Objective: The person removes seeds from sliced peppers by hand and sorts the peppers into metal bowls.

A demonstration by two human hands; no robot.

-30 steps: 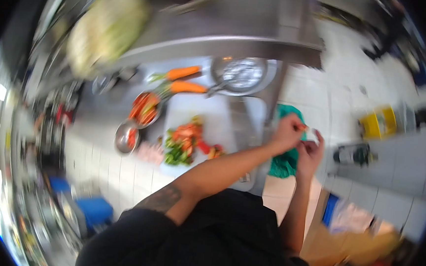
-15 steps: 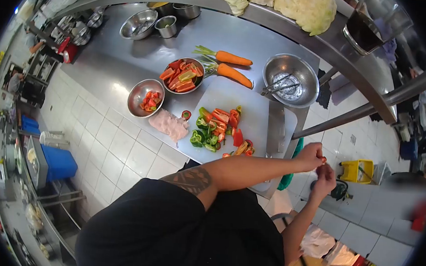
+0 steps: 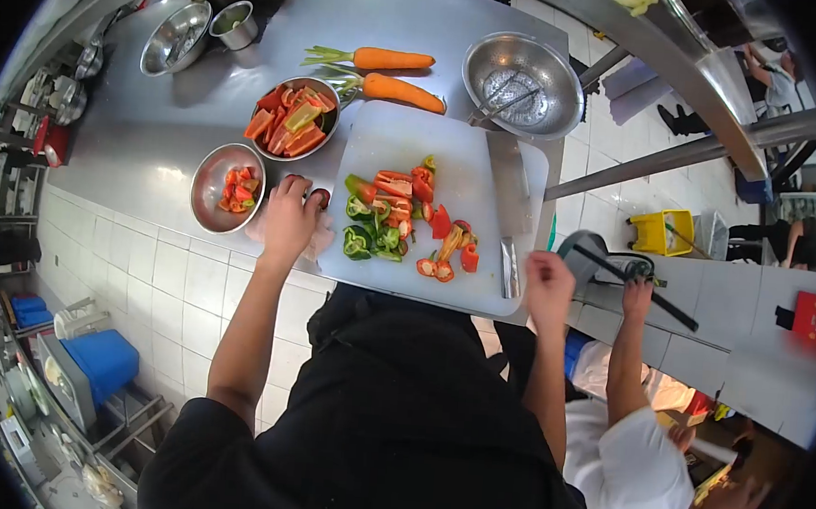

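Note:
My left hand (image 3: 289,218) reaches over a pale pink cloth (image 3: 318,243) at the table's front edge, fingertips pinched on a small dark-red pepper piece. Beside those fingers lies a red pepper end (image 3: 320,195). Off the right edge of the white cutting board (image 3: 470,183), my right hand (image 3: 550,285) hangs with curled fingers, slightly blurred; nothing shows in it. Cut red peppers (image 3: 396,186) and green peppers (image 3: 359,241) lie on the board. A cleaver (image 3: 509,191) rests along its right side, handle toward me.
A steel bowl (image 3: 201,204) contains diced pepper; another bowl (image 3: 270,150) contains larger pepper strips. Two carrots (image 3: 393,60) lie behind the board, near a large steel bowl (image 3: 484,80) with tongs. At right, a person in a white shirt (image 3: 643,479) handles a dark long-handled object (image 3: 629,279).
My hands, together off the board's right side before, have parted. The left has swung across to the cloth; the right has come nearer the board. A person has appeared at lower right.

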